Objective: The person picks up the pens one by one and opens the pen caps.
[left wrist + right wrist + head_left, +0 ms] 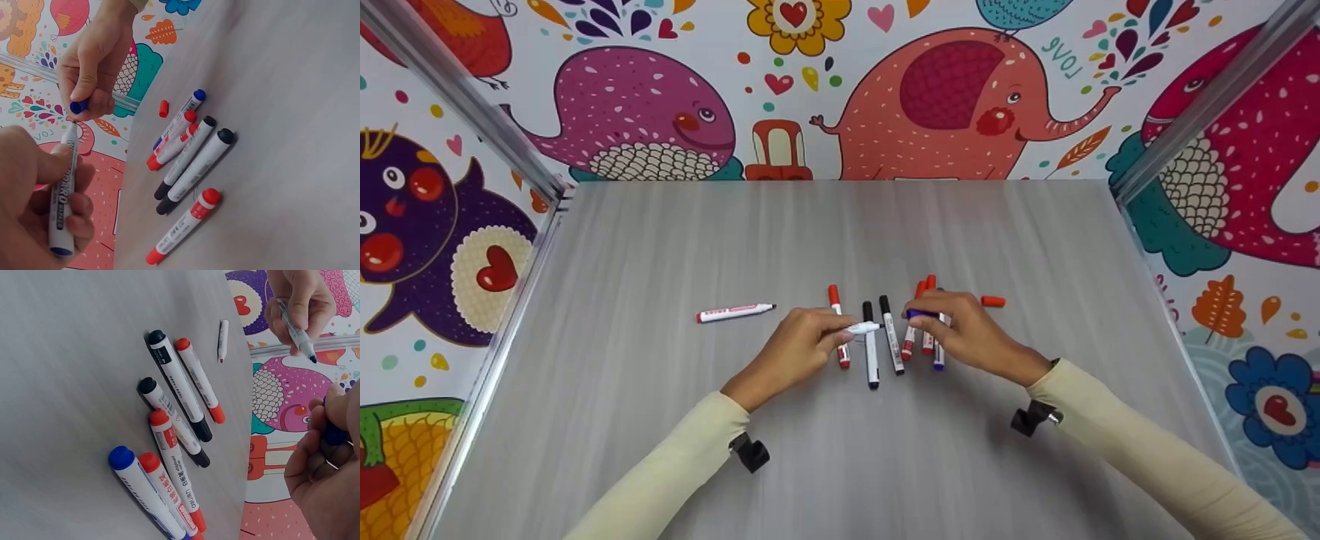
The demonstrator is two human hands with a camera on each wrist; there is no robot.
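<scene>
My left hand (802, 341) grips a white whiteboard marker (63, 197) with a blue end plug, uncapped, its dark tip pointing toward the other hand. Between thumb and fingers, my right hand (971, 334) pinches a blue marker cap (79, 106). A short gap separates tip and cap in the right wrist view. Below the hands lies a loose row of capped markers: a red one (838, 326), two black ones (871, 352) (892, 337), two more red ones (175, 467) and a blue one (146, 492). My right hand partly hides the last few in the head view.
An uncapped marker with a red end (735, 313) lies alone to the left. Beyond my right hand is a loose red cap (993, 301). The grey table (660, 240) is bounded by printed cartoon walls and metal corner posts (472, 97).
</scene>
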